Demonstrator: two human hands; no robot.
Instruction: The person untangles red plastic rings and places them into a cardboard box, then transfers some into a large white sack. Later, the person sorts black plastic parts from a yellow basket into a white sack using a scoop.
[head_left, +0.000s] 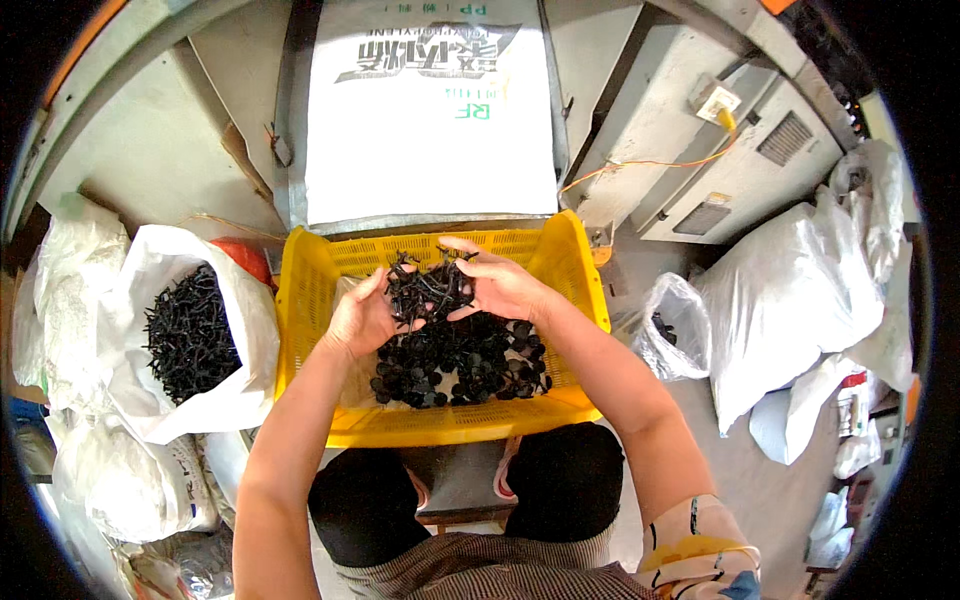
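Observation:
Between my two hands is a tangled bunch of thin black plastic pieces (427, 289), held above a yellow plastic crate (390, 433). My left hand (365, 315) cups the bunch from the left, fingers curled beneath it. From the right, my right hand (502, 285) grips the same bunch, its thumb over the top. Below, in the crate, lie many black plastic parts with round, disc-like ends (465, 367), partly hidden under my hands. A pale sheet shows between them on the crate floor.
An opened white sack (259, 390) of thin black pieces (193, 337) stands left of the crate. Behind is a slanted chute covered by a white printed sack (427, 157). At right are a small clear bag (679, 352), a full white sack (795, 285) and a plug with a yellow cord (724, 116).

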